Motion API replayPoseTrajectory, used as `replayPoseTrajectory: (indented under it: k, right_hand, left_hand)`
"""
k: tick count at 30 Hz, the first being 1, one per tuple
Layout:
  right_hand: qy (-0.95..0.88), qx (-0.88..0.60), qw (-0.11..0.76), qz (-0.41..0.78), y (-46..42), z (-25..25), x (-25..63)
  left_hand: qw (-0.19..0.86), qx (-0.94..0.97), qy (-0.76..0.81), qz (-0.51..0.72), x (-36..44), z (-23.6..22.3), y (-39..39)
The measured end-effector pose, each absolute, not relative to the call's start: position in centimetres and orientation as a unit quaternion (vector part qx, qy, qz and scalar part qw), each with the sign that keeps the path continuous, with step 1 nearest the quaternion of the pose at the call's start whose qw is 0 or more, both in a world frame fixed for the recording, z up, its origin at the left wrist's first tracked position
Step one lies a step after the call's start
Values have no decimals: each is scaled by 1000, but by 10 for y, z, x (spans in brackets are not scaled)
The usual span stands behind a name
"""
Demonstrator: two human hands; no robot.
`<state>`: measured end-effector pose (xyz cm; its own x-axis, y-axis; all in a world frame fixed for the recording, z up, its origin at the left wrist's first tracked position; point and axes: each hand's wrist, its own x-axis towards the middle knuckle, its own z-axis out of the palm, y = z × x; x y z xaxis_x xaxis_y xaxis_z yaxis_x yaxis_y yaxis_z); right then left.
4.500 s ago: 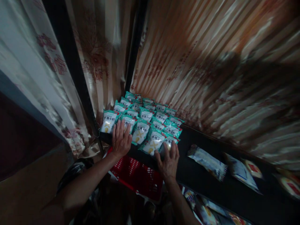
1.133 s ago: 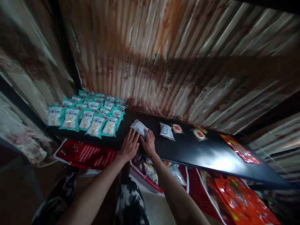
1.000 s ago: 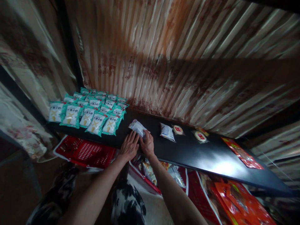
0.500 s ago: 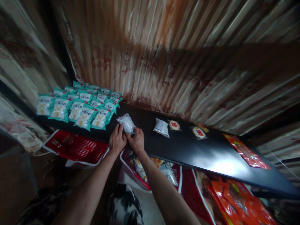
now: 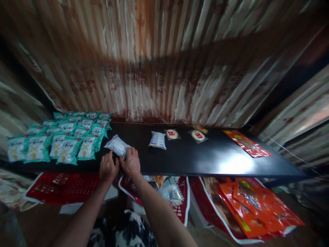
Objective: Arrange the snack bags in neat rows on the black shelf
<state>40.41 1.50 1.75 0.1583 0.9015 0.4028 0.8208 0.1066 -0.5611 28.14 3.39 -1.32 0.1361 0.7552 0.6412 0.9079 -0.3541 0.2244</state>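
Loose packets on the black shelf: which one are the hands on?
The clear whitish packet beside the teal packets. Left hand and right hand both touch its near edge; the white packet and round ones lie untouched farther right.

Packets [image 5: 64, 142] lie left on the shelf [image 5: 205, 159], baskets [image 5: 61, 183] beneath.

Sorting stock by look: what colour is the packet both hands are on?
White and clear, shown in the head view: the packet on the black shelf.
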Motion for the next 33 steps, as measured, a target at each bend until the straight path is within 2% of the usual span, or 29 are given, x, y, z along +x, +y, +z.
replayPoseTrajectory:
  k: [6,23,33]
  right_hand:
    - [-640,-675,365,49,16,21,403]
    - [-619,-686,374,79,18,21,401]
    - [-619,-695,358,74,19,22,400]
  left_hand:
    - [128,-744,-544,-366,282,-12,34]
    - [101,-755,-583,-282,286,-1,29]
    - [45,-729,-613,-301,288,-2,26]
